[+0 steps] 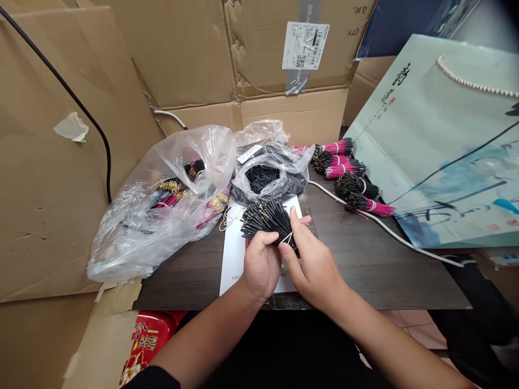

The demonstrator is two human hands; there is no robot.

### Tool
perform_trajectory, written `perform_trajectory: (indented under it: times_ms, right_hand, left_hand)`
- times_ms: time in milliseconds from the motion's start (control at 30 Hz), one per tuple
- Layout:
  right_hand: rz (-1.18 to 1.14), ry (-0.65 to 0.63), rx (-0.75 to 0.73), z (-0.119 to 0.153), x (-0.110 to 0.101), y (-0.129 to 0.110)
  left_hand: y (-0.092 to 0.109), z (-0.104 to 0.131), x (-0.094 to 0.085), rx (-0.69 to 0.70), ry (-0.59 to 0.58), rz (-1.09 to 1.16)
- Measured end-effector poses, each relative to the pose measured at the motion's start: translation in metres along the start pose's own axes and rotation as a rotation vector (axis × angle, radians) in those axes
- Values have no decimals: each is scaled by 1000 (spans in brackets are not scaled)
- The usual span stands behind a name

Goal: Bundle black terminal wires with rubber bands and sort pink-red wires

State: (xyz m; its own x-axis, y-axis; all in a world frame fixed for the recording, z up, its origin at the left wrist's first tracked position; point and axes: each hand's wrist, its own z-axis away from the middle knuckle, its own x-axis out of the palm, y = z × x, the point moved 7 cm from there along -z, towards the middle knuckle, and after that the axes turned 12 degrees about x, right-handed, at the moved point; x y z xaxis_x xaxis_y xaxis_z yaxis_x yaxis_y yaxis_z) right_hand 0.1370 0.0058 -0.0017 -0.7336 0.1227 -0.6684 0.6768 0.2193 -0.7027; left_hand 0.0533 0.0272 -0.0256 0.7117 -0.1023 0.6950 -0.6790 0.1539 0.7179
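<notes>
Both hands, the left hand [263, 265] and the right hand [310, 259], are close together and hold a bunch of thin black sticks [267, 219]. The bunch pokes out past the fingers, up and to the left, over a white paper [233, 259] on the bench [365, 259]. A white band [287, 237] goes round it. Just behind is an open clear bag [270, 178] of little black bits.
</notes>
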Motion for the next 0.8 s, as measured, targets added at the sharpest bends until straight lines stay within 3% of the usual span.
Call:
perform_trajectory:
  times_ms: [233,500,567,733,800]
  right_hand:
    - [-192,21,-18,5,-7,14]
    - [-399,-34,158,6,-6,33]
    - [-405,-31,162,8,-3,35]
    - [-390,-5,145,13,3,35]
    - [-392,3,146,14,5,34]
  left_hand:
    - [2,6,4,-19,-173,-112]
    - [9,-1,2,-47,-145,24]
    - [7,-3,4,-101,-107,111]
    - [6,-8,-2,-98,155,177]
    - [5,-8,0,-111,184,165]
